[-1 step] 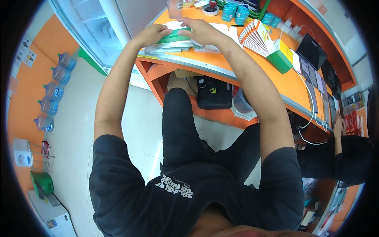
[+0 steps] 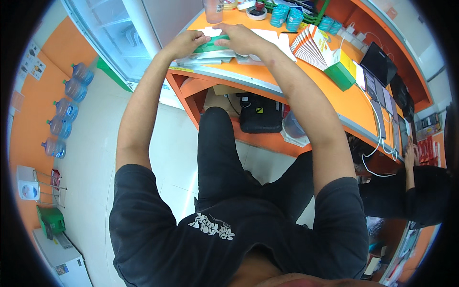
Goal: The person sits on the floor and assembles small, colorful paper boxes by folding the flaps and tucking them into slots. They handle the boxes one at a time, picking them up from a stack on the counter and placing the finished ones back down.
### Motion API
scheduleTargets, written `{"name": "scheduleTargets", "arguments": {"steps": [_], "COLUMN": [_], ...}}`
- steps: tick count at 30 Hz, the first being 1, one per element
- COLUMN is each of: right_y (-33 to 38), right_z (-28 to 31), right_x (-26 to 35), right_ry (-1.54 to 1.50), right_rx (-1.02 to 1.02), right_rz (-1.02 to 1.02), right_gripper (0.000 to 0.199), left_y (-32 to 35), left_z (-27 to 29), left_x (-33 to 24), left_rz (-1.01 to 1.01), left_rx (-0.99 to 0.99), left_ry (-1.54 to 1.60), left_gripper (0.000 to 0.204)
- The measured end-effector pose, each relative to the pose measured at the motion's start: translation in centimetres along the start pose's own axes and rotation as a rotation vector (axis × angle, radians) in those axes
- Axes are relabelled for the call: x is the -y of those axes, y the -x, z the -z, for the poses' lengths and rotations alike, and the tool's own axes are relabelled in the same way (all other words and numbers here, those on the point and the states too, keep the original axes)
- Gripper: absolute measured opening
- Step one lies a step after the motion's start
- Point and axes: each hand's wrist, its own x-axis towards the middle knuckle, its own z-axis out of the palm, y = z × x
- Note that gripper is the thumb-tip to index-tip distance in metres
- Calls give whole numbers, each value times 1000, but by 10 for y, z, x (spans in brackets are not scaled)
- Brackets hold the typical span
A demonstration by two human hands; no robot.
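Note:
Both my arms reach forward to the orange counter. My left hand grips the left end of a flat green packet, and my right hand holds its right end from above. The packet lies on top of a low stack of white sheets at the counter's near edge. What is under my fingers is hidden.
A fan of white booklets and a green box lie to the right, with teal tape rolls and a clear cup behind. A glass-door fridge stands left, water bottles along the wall. Another person sits right.

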Motion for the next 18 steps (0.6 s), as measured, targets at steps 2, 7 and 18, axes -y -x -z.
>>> {"name": "scheduleTargets", "arguments": {"steps": [2, 7, 18], "right_y": [-14, -16, 169], "right_z": [-5, 22, 162], "right_x": [4, 7, 130], "right_ry": [35, -47, -264], "right_rx": [61, -252, -258], "right_rz": [-35, 59, 154], "right_gripper": [33, 21, 33], "left_y": [9, 31, 124], "left_z": [-6, -2, 8], "left_x": [7, -4, -192], "left_rz": [-8, -173, -398], "left_rx": [-109, -523, -595], "left_ry": [104, -28, 849], "left_gripper": [43, 64, 26]}}
